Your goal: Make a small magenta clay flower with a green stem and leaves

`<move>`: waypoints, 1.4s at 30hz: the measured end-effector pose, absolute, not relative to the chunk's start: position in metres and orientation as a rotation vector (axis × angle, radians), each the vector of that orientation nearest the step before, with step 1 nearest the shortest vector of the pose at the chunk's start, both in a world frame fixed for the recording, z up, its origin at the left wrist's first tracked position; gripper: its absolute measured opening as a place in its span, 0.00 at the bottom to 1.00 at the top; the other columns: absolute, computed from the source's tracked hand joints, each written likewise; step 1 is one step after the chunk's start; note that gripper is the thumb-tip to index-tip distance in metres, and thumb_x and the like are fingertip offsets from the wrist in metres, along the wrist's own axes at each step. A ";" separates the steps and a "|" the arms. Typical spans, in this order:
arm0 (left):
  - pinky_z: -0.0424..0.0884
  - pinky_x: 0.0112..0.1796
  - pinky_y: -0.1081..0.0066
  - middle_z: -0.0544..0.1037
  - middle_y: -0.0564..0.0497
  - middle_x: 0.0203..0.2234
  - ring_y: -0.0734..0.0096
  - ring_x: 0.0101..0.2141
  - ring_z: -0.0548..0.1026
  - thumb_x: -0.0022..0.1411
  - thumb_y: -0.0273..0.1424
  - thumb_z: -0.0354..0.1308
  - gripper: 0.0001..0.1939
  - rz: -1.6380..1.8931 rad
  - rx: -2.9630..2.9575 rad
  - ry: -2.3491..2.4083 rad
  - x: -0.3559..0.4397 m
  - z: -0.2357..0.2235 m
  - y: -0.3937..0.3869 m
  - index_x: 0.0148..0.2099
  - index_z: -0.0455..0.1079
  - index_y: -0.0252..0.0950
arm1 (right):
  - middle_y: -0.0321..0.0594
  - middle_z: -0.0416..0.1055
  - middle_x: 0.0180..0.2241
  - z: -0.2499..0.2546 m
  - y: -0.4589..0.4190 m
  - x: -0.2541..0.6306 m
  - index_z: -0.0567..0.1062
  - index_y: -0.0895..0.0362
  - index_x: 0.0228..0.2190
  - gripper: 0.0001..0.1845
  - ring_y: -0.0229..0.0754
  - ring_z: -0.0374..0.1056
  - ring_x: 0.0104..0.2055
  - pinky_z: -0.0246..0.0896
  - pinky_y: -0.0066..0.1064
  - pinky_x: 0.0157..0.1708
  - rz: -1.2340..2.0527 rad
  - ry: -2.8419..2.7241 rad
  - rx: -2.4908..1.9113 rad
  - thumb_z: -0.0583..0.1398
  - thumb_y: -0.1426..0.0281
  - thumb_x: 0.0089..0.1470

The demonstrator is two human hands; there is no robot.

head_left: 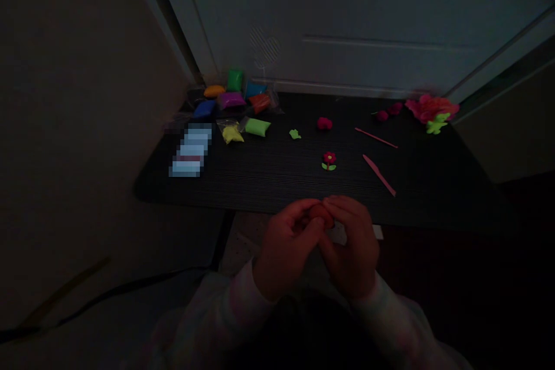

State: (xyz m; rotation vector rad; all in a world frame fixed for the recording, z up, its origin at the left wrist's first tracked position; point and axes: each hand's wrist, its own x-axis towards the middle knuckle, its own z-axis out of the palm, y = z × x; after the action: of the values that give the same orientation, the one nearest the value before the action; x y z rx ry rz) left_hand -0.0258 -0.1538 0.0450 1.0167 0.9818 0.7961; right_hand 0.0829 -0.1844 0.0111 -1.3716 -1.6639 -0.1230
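Just off the table's front edge, my left hand (pixel 288 240) and my right hand (pixel 352 243) meet around a lump of red modelling clay (pixel 321 215). Fingers and thumbs of both hands press on it, hiding part of its shape. Beyond them on the dark table lies a small clay flower (pixel 329 158) with red petals, a pale centre and green leaves. A dark pink clay lump (pixel 324 124) and a scrap of light green clay (pixel 295 134) lie behind it. To the right rest a pink plastic knife (pixel 379 175) and a thin pink stick tool (pixel 376 137).
Bagged clay packs in several colours, including a purple one (pixel 232 99) and a light green one (pixel 257 127), sit at the back left. A lit, blurred-out phone-like screen (pixel 191 150) lies at the table's left. Pink artificial-looking petals (pixel 431 108) and a bright green figure (pixel 436 124) occupy the right back corner.
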 end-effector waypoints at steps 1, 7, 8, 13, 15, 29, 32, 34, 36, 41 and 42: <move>0.67 0.31 0.77 0.75 0.53 0.28 0.75 0.30 0.72 0.50 0.26 0.54 0.10 0.792 1.032 0.980 -0.026 0.045 -0.153 0.37 0.69 0.34 | 0.44 0.67 0.36 0.011 -0.185 0.083 0.64 0.56 0.40 0.18 0.45 0.62 0.41 0.61 0.43 0.39 -0.119 -1.662 -1.373 0.59 0.76 0.44; 0.68 0.30 0.76 0.75 0.53 0.26 0.74 0.28 0.72 0.49 0.25 0.54 0.08 0.803 1.049 0.997 -0.026 0.046 -0.152 0.35 0.69 0.34 | 0.43 0.67 0.36 0.011 -0.186 0.081 0.64 0.55 0.41 0.19 0.45 0.62 0.42 0.60 0.44 0.40 -0.100 -1.659 -1.371 0.58 0.77 0.44; 0.68 0.30 0.76 0.75 0.53 0.26 0.74 0.28 0.72 0.50 0.25 0.54 0.08 0.805 1.051 1.007 -0.026 0.045 -0.152 0.35 0.69 0.34 | 0.43 0.67 0.37 0.011 -0.186 0.081 0.64 0.55 0.41 0.20 0.45 0.62 0.42 0.60 0.44 0.40 -0.086 -1.663 -1.372 0.58 0.78 0.44; 0.68 0.36 0.74 0.75 0.52 0.31 0.73 0.33 0.73 0.52 0.26 0.53 0.10 0.852 1.120 1.052 -0.027 0.035 -0.149 0.40 0.68 0.35 | 0.45 0.65 0.41 0.015 -0.186 0.086 0.64 0.56 0.45 0.21 0.44 0.61 0.45 0.61 0.40 0.43 0.083 -1.732 -1.411 0.58 0.75 0.46; 0.68 0.39 0.73 0.75 0.51 0.34 0.71 0.36 0.73 0.53 0.27 0.53 0.13 0.865 1.146 1.050 -0.029 0.033 -0.148 0.43 0.68 0.36 | 0.45 0.64 0.44 0.018 -0.186 0.091 0.63 0.56 0.46 0.21 0.42 0.61 0.47 0.61 0.37 0.44 0.235 -1.767 -1.411 0.56 0.74 0.48; 0.69 0.39 0.75 0.77 0.52 0.35 0.72 0.37 0.73 0.54 0.29 0.55 0.10 0.878 1.057 0.964 -0.033 0.034 -0.150 0.40 0.70 0.37 | 0.39 0.72 0.34 0.029 -0.185 0.099 0.69 0.55 0.37 0.10 0.38 0.68 0.36 0.65 0.31 0.36 0.139 -1.720 -1.528 0.56 0.73 0.49; 0.69 0.39 0.73 0.77 0.51 0.35 0.71 0.37 0.74 0.54 0.29 0.55 0.09 0.871 1.065 0.951 -0.034 0.033 -0.148 0.39 0.70 0.36 | 0.38 0.73 0.34 0.031 -0.187 0.099 0.69 0.54 0.37 0.10 0.39 0.68 0.36 0.65 0.32 0.36 0.105 -1.756 -1.532 0.56 0.74 0.50; 0.69 0.39 0.73 0.77 0.51 0.34 0.71 0.37 0.74 0.53 0.29 0.55 0.09 0.858 1.060 0.927 -0.034 0.033 -0.147 0.38 0.70 0.36 | 0.38 0.73 0.33 0.034 -0.187 0.099 0.70 0.55 0.36 0.09 0.38 0.68 0.36 0.65 0.31 0.36 0.106 -1.785 -1.532 0.56 0.74 0.50; 0.69 0.39 0.73 0.77 0.51 0.34 0.71 0.36 0.74 0.53 0.28 0.56 0.08 0.855 1.045 0.906 -0.035 0.031 -0.147 0.38 0.70 0.36 | 0.38 0.73 0.33 0.035 -0.188 0.100 0.70 0.55 0.35 0.08 0.38 0.68 0.36 0.65 0.31 0.36 0.109 -1.809 -1.525 0.56 0.75 0.50; 0.68 0.38 0.75 0.77 0.54 0.31 0.74 0.34 0.73 0.52 0.27 0.57 0.07 0.861 0.950 0.860 -0.037 0.027 -0.146 0.36 0.70 0.37 | 0.38 0.72 0.34 0.038 -0.190 0.099 0.69 0.55 0.36 0.09 0.37 0.67 0.37 0.64 0.31 0.36 0.151 -1.816 -1.490 0.56 0.76 0.50; 0.68 0.38 0.75 0.77 0.54 0.30 0.75 0.34 0.73 0.52 0.28 0.57 0.07 0.855 0.927 0.847 -0.037 0.026 -0.146 0.36 0.70 0.37 | 0.38 0.72 0.34 0.039 -0.190 0.099 0.69 0.55 0.36 0.10 0.38 0.67 0.37 0.65 0.32 0.36 0.157 -1.813 -1.494 0.56 0.75 0.50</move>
State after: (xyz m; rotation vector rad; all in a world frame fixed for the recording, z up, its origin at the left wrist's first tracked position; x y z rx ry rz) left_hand -0.0370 -0.1458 0.0263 0.9272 0.8471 0.8551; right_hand 0.0991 -0.1901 0.0385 -1.4936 -1.8128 0.1573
